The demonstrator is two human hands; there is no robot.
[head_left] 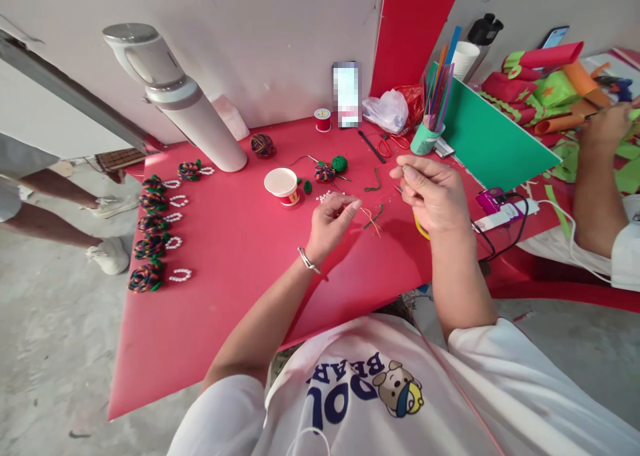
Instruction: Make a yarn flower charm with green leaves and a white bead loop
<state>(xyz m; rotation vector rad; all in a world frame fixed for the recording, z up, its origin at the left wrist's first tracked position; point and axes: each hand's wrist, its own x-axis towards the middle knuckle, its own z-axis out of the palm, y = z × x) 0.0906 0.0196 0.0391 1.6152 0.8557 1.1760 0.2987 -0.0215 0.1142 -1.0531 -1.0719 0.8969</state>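
My left hand (pixel 333 224) hovers low over the red table, beside a small pile of white beads (pixel 326 197). Its thumb and fingers are bent together; what they hold, if anything, is too small to make out. Raised to the right, my right hand (pixel 434 195) is closed in a pinch, and the thing between its fingertips is hidden. Short orange and green yarn ends (pixel 373 221) lie between the hands. Behind them sit a multicoloured yarn piece (pixel 325 171), a green yarn ball (pixel 339 164) and a white paper cup (pixel 283 186).
Multicoloured yarn pieces (pixel 150 246) and white bead loops (pixel 173 243) line the left edge. A tall tumbler (pixel 200 126), thread spool (pixel 323 120), phone (pixel 347 95), red scissors (pixel 393 144) and green board (pixel 493 133) stand or lie behind. A co-worker's hand (pixel 607 126) is at far right.
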